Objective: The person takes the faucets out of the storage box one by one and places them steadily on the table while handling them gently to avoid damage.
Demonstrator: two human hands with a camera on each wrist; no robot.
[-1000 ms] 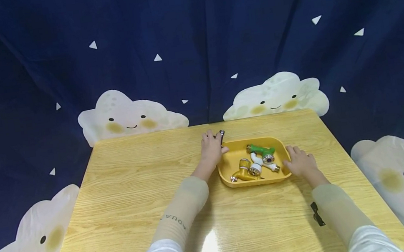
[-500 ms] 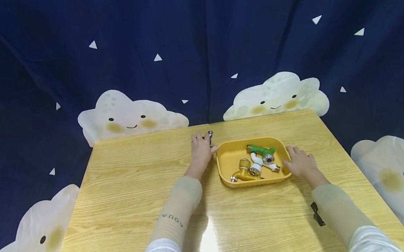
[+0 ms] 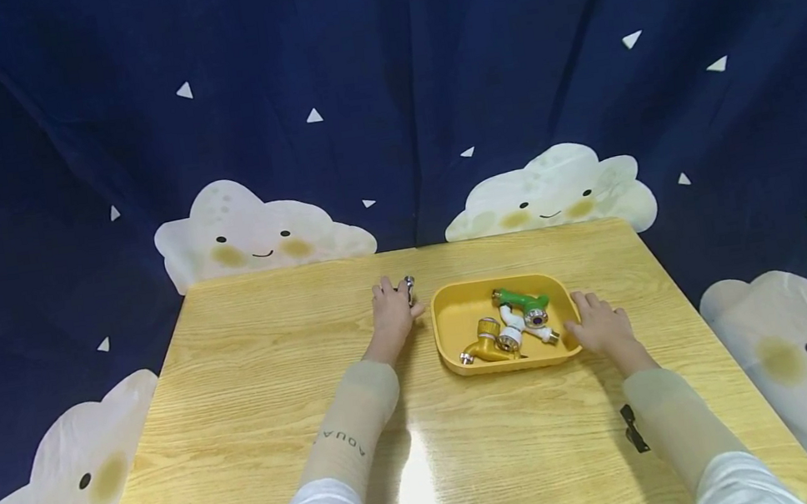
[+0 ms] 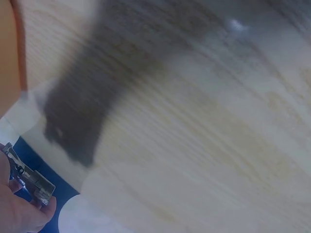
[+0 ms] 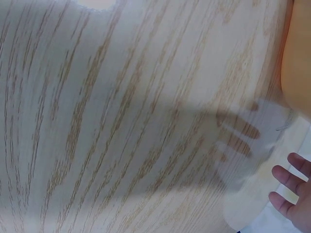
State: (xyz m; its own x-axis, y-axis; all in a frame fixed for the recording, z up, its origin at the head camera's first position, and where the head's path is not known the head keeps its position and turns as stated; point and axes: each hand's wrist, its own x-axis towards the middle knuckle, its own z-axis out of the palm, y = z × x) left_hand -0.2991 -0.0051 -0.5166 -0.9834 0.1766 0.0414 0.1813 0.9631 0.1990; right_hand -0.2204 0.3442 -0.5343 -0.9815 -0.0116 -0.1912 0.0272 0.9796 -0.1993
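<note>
My left hand holds a small chrome faucet over the table, just left of the yellow tray. In the left wrist view the faucet shows shiny metal between the fingers; part of it is hidden by the hand. My right hand is at the tray's right rim, its thumb reaching over the edge. Its fingers look spread and fairly straight in the right wrist view. Inside the tray lie a green faucet, a white faucet and a yellow faucet.
The wooden table reaches back to a dark blue curtain printed with clouds and triangles. A small black object lies by the right forearm. Bright glare marks the table's front middle.
My left hand has carried the chrome faucet leftward, away from the tray's left rim, then a little nearer to me. The right hand and the tray have stayed in place.
</note>
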